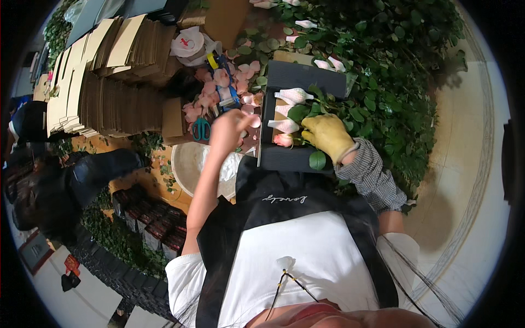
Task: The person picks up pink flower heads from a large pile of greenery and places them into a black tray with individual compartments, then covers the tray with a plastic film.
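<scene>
My bare left hand (229, 128) is closed at the left edge of a dark corrugated board (295, 161), its fingertips on a pale pink petal (254, 121). On the board lie white net-sleeved rosebuds (283, 125), a bare pink rose (283, 140) and green leaves (317, 159). My right hand, in a yellow glove (328, 135) under a checked sleeve, curls its fingers over the stems beside the rose; what they grip is hidden. Teal scissors (201, 129) lie left of my left hand, among scattered petals (208, 87).
Stacks of cardboard sheets (109, 98) fill the left. A bowl (180, 167) with white material sits below them, near dark stacked packs (142, 218). A large heap of leafy stems (394, 98) covers the right. A dark-clothed figure or pile (44, 186) is at far left, indistinct.
</scene>
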`<state>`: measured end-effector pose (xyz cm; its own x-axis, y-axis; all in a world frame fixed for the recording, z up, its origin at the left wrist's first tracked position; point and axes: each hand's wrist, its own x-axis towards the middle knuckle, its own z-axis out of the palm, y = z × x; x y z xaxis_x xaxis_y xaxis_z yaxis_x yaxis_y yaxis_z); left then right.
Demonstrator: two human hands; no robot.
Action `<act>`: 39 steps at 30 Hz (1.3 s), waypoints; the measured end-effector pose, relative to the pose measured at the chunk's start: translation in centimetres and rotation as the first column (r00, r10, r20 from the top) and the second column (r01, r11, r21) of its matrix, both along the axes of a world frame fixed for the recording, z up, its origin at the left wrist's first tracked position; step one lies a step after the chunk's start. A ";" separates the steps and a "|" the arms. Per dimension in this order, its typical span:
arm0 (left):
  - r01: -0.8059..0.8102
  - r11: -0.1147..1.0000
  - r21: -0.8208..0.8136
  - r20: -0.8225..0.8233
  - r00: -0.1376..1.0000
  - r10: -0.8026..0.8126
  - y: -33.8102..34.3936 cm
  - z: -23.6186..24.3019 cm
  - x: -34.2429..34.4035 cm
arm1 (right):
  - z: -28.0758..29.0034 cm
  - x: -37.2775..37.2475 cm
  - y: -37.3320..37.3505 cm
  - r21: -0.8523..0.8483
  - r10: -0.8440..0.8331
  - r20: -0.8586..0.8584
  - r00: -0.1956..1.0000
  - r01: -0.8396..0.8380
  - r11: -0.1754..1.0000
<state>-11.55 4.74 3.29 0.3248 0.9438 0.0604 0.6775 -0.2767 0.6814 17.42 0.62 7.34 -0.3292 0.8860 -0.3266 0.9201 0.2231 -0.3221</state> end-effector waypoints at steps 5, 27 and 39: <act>0.075 0.950 -0.304 0.176 0.984 -0.021 -1.0 -0.2 6.1 | -2.2 -0.9 0.2 0.039 -0.088 0.093 0.992 0.085 0.996; 0.006 0.950 -0.312 0.289 0.953 0.089 0.4 -0.6 8.0 | -2.8 -0.4 2.3 -0.065 -0.247 0.187 0.951 0.263 0.963; 0.159 0.943 -0.291 0.203 0.974 -0.101 1.2 0.0 4.3 | -0.4 1.0 2.9 0.309 -0.147 0.123 0.981 0.103 0.946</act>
